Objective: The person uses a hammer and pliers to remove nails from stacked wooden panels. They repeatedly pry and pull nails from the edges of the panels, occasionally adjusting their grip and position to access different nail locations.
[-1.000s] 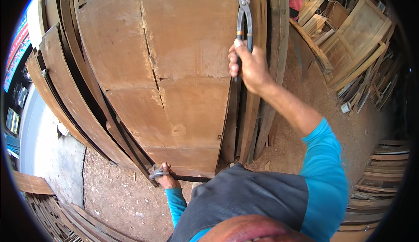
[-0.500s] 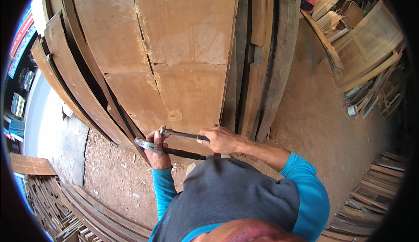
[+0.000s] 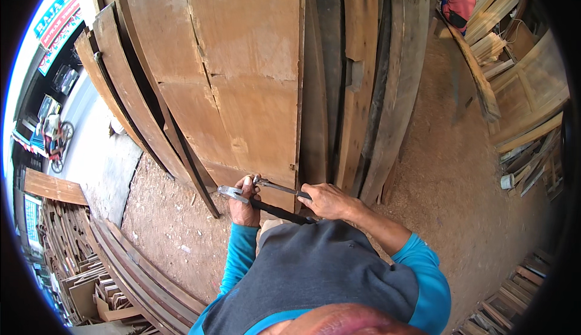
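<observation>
My left hand (image 3: 244, 211) is closed around a claw hammer (image 3: 279, 211). Its pale metal head pokes out by the fingers, and the black-gripped handle runs right, toward my body. The same hand's thumb and fingers are up against a small metal piece (image 3: 256, 181), too small to identify. From that piece a slim metal-shafted tool like a screwdriver (image 3: 279, 188) reaches across to my right hand (image 3: 330, 201), which is wrapped round its dark handle. Both hands are just in front of the lower edge of a large brown wooden panel (image 3: 254, 123).
Upright planks (image 3: 357, 93) stand right of the panel, more boards (image 3: 130, 87) to its left. Stacked lumber (image 3: 139, 268) lies lower left. A person in red (image 3: 458, 2) is at the far right by loose wood. Outside at left a motorcycle (image 3: 59, 141) passes on the road.
The view has shifted, bringing the person in red and the motorcycle into sight. Both hands keep hold of their tools, appearing slightly farther right in the picture.
</observation>
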A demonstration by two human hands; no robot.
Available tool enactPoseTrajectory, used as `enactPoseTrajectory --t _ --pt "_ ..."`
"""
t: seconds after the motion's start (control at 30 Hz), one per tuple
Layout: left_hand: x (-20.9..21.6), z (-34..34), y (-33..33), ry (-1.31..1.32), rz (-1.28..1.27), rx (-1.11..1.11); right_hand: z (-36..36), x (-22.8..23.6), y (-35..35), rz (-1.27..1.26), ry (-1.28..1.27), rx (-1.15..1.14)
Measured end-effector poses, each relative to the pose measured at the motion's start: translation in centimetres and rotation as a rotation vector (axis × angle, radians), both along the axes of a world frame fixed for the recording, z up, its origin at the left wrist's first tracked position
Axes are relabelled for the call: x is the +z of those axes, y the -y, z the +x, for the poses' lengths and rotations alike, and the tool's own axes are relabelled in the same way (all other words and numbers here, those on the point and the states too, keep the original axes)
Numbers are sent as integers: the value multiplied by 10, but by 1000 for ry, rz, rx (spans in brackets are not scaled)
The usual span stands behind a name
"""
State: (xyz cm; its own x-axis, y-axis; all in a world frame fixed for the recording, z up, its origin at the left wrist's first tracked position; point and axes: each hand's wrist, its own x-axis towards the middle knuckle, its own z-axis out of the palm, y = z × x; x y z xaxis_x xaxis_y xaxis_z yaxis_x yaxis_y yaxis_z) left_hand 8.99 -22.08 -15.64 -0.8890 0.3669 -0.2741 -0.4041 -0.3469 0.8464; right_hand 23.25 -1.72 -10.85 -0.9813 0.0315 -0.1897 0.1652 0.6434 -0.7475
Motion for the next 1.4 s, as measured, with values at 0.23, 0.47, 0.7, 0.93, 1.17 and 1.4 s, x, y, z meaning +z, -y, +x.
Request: enactPoseTrajectory --t 0.23,0.47,0.7,0.93,1.17,1.4 --pt "-6 15 0 47 46 -22 20 -19 -1 214 -133 4" --pt "-15 20 7 62 18 107 11 -17 12 -142 117 59" --pt "-40 9 38 155 114 256 -5 23 -18 -468 -54 21" --pt "-59 -4 60 175 94 298 -48 179 -102 -24 -989 -243" --pt "-76 -30 76 186 135 305 -83 207 -158 793 -1253 -440" --pt "-77 -51 88 203 82 366 -69 185 -151 892 -1042 -616"
